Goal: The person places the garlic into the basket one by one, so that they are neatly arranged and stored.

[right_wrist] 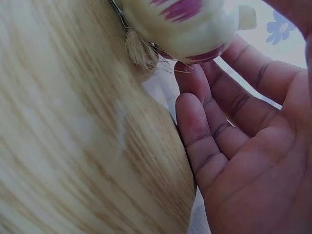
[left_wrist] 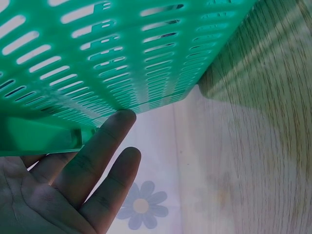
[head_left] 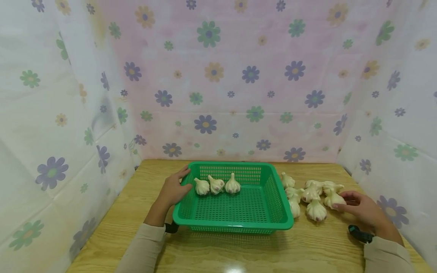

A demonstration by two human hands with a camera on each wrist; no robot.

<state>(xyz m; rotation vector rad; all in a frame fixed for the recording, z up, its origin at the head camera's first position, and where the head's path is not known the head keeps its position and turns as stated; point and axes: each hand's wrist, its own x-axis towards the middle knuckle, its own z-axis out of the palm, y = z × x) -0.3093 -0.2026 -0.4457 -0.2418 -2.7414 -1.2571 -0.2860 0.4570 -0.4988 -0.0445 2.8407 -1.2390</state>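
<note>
A green basket is set in the middle of the desk, its long side turned to the person, so that both hands have access to it. Its left rim is held by the left hand, with the thumb laid over the inside and the fingers set loosely and nearly straight along the outside; by this light hold the basket is probably kept from sliding. Three garlic bulbs are lined up inside, near the back left corner, and the front and right of the floor are left bare around them. A rightmost bulb, at the edge of the cluster on the desk, is pinched by the right hand: the fingers are parted only by the bulb's width, and the lower ones are bent loosely around nothing. Whether the bulb is lifted cannot be told. It may have been chosen because its outer side is unobstructed, while its other side is crowded by the remaining bulbs. Between it and the basket's inside, these bulbs and the raised right wall are in the way. The desk is enclosed by flowered cloth behind and at both sides.
</note>
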